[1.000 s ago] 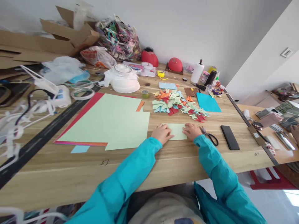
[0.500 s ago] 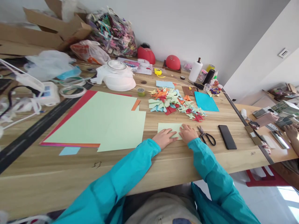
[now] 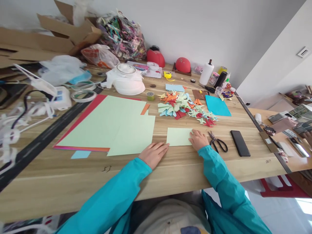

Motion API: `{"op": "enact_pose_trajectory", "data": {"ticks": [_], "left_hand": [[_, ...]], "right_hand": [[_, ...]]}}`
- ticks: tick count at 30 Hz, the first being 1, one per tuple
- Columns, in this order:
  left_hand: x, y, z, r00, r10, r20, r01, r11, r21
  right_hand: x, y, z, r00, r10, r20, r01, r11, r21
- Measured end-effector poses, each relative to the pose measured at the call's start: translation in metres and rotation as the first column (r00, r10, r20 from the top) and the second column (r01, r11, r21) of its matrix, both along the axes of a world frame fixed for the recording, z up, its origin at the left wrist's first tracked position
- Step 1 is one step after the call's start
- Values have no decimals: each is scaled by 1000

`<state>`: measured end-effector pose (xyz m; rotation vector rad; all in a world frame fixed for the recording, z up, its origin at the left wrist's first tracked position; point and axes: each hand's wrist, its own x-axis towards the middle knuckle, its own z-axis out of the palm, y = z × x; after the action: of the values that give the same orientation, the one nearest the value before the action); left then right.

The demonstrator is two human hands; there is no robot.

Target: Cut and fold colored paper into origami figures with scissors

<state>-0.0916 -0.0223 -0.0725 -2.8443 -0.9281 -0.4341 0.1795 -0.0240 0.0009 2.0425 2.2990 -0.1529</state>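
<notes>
A small pale green sheet of paper [image 3: 179, 137] lies flat on the wooden table. My right hand [image 3: 198, 139] rests on its right edge, fingers slightly bent and a little apart. At the sheet's lower left corner is my left hand [image 3: 154, 154], palm down with the fingers stretched out on the table. Black-handled scissors [image 3: 217, 142] lie just right of my right hand, and beyond them a black phone [image 3: 240, 143]. Larger pale green sheets [image 3: 109, 126] are stacked on red and orange ones to my left. Folded paper pieces [image 3: 182, 105] in several colours are heaped behind the small sheet.
A bright blue square of paper [image 3: 218, 105] is right of the heap. Farther back stand a tape roll [image 3: 150, 95], a white bag-wrapped bundle [image 3: 126, 79] and a white bottle [image 3: 206, 74]. Cables [image 3: 84, 96] clutter the left. A person's hand [image 3: 307, 134] shows at far right.
My left hand has slid left off the small sheet onto the table beside it. My right hand stays at the sheet's right edge. The view has shifted slightly.
</notes>
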Motion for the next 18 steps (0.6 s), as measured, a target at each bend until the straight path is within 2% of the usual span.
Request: {"op": "enact_pose_trajectory", "data": {"ticks": [3, 6, 7, 10, 13, 18], "left_hand": [[7, -3, 11, 998, 19, 63, -19, 1000, 5], [31, -4, 25, 992, -11, 126, 7, 999, 31], [40, -5, 30, 988, 17, 155, -21, 999, 24], [59, -9, 40, 994, 79, 79, -75, 996, -52], [66, -13, 42, 993, 114, 37, -112, 992, -57], [67, -2, 42, 976, 215, 44, -212, 976, -54]], "right_hand": [[1, -1, -5, 1000, 5, -13, -5, 1000, 29], [1, -2, -7, 1000, 9, -27, -7, 999, 43], [1, -2, -8, 999, 9, -31, -7, 999, 47], [-2, -7, -8, 1000, -1, -15, 2, 997, 80], [-12, -19, -10, 1000, -4, 19, 1, 989, 147], [-36, -30, -16, 989, 145, -37, -136, 972, 193]]}}
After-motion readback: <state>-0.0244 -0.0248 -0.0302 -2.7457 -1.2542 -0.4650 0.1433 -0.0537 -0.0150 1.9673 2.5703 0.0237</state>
